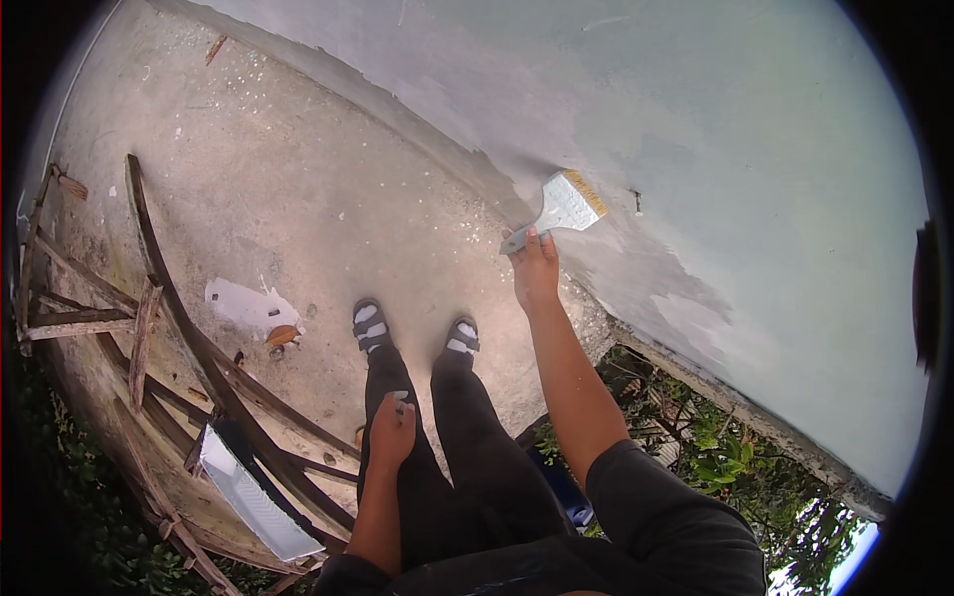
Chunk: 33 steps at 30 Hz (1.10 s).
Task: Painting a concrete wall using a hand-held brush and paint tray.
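Paintbrush [562, 208] by the handle in right hand [537, 266], left hand [395, 432] apart, contents unclear

Two hands show: one left hand [392, 437] and one right hand [537, 266]. There is one wide paintbrush [566, 207] and one paint tray [253, 499]. Two legs [463, 409] end in two dark sandals [369, 324]. One wall [775, 219], one metal peg [638, 203], one white floor patch [237, 304], one large orange-brown leaf [282, 336]. Wooden strips [143, 343] — more than five, overlapping too much for an exact count.
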{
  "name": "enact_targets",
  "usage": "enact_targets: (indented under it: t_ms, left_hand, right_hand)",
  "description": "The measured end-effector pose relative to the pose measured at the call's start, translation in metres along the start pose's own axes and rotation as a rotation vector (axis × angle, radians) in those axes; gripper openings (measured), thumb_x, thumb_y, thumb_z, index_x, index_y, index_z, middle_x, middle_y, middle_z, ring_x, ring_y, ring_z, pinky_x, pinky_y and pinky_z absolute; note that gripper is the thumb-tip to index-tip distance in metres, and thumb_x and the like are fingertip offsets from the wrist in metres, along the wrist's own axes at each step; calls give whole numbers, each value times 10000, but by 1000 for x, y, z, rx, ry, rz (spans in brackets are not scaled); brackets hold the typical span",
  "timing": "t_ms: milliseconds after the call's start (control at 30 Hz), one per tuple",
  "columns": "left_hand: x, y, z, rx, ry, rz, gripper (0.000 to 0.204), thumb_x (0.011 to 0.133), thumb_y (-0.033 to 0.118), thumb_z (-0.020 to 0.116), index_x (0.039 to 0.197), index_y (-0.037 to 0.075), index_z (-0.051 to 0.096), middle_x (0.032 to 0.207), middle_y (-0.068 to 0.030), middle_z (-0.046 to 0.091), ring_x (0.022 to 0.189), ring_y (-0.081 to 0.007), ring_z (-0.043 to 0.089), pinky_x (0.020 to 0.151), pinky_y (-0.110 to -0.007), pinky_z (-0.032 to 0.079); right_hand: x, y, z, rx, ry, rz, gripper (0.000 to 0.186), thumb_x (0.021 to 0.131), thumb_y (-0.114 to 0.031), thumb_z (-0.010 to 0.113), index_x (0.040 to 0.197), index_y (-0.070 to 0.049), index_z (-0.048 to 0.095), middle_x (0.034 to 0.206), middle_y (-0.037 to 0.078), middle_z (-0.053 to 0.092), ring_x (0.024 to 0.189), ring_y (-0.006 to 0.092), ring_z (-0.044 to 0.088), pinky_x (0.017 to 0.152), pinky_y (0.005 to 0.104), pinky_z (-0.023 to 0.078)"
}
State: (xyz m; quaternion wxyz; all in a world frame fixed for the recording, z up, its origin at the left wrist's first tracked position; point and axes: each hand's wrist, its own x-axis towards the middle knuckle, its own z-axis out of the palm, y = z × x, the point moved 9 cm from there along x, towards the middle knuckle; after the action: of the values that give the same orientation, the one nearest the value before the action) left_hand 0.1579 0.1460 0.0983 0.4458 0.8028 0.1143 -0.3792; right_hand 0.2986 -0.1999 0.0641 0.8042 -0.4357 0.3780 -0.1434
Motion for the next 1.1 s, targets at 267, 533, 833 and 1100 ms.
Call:
enact_targets:
  t_ms: [267, 533, 833, 1100]
  left_hand:
    - [0, -4, -7, -12, 1, -28, 254, 864, 163, 552, 1048, -10, 526, 808, -167, 590, 725, -308, 594, 658, -374, 469]
    - [2, -21, -16, 13, 1, -31, 264, 879, 180, 543, 1086, 17, 518, 781, -137, 583, 674, -238, 582, 640, -346, 459]
    - [-13, 30, -34, 39, 2, 29, 265, 866, 198, 557, 1065, 25, 520, 760, -136, 583, 677, -261, 589, 629, -357, 459]
    - [-28, 131, -10, 4, 1, 169, 292, 866, 219, 555, 1055, -1, 521, 823, -185, 602, 760, -328, 616, 678, -398, 472]
  right_hand:
    - [2, 97, -31, 30, 158, 501, 231, 966, -198, 442, 1129, -35, 442, 1103, 156, 574, 941, 244, 583, 847, 383, 492]
    - [37, 90, -40, 117, 152, 505, 197, 960, -223, 461, 1068, -61, 492, 1013, 130, 619, 833, 205, 612, 777, 337, 539]
    - [-44, -8, -7, 211, -82, 374, 259, 936, -281, 506, 1088, -71, 504, 993, 65, 603, 838, 173, 581, 766, 333, 484]
    - [-148, -83, -16, 162, -30, 431, 253, 938, -231, 502, 1135, -71, 498, 1027, 97, 612, 839, 198, 585, 739, 344, 486]
